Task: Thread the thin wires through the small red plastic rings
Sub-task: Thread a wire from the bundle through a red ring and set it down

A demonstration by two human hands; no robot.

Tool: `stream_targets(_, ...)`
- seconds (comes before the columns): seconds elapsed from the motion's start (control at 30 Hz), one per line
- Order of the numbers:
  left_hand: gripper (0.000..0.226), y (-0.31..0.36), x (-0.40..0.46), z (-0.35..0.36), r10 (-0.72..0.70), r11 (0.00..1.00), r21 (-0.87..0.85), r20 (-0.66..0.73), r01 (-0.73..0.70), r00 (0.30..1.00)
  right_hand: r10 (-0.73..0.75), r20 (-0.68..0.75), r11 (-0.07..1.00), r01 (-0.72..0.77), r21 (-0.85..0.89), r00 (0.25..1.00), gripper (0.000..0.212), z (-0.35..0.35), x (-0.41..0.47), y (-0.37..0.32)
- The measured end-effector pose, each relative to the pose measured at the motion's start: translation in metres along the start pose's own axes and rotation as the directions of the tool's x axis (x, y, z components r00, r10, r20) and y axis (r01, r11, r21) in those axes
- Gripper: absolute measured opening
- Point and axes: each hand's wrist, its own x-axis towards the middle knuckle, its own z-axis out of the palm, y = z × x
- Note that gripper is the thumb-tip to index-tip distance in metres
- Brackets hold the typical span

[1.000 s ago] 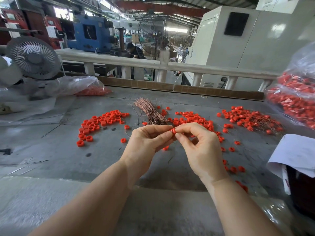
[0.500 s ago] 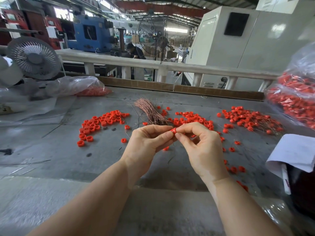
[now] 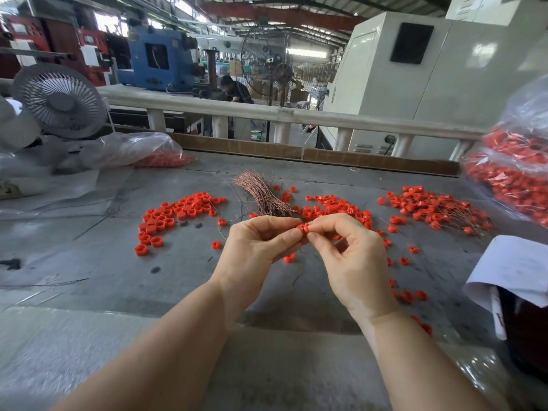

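On a grey, scuffed workbench [image 3: 89, 262] in a factory hall lie loose piles of small red plastic rings [image 3: 175, 215] and a bundle of thin copper-coloured wires [image 3: 264, 197], with already-wired rings heaped at the right [image 3: 436, 209]. Above the bench, the left hand [image 3: 255, 247] and right hand [image 3: 353, 256] meet, each pinching one small red ring [image 3: 303, 228] between thumb and forefinger. The ring looks light, hard and slick, best gripped by its outer wall; the wire itself is too fine to make out at the fingertips, and likely bends easily.

a factory floor is showing: a blue machine [image 3: 157, 62], steel roof beams [image 3: 278, 14], a standing fan [image 3: 277, 65].
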Motion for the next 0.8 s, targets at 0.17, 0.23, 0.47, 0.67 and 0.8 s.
stream_targets(0.17, 0.022, 0.0004, -0.0006, 0.0001, 0.008, 1.0, 0.009, 0.006, -0.008, 1.0, -0.019, 0.0, 1.0, 0.019, -0.018, 1.0, 0.013, -0.0004, -0.0004, -0.001)
stream_targets(0.23, 0.02, 0.0002, -0.0006, 0.0002, 0.008, 1.0, 0.015, 0.005, -0.008, 1.0, -0.022, 0.001, 1.0, 0.022, -0.016, 1.0, 0.013, -0.0005, -0.0003, -0.001)
stream_targets(0.47, 0.014, 0.0005, -0.0003, 0.0002, 0.021, 0.998, 0.051, 0.019, -0.022, 1.0, -0.022, 0.034, 0.999, 0.024, -0.039, 0.999, 0.01, -0.0004, -0.0006, 0.0001)
stream_targets(0.67, 0.013, -0.0014, 0.0, 0.0002, 0.009, 0.998, 0.057, 0.004, -0.01, 1.0, -0.055, 0.028, 0.995, 0.058, -0.082, 0.998, 0.006, 0.0012, -0.0015, -0.002)
stream_targets(0.8, 0.012, -0.0024, 0.0004, 0.0, -0.025, 0.996, 0.091, -0.003, 0.025, 1.0, -0.038, 0.024, 0.991, 0.041, -0.131, 0.999, 0.006, 0.0011, -0.0023, -0.0027)
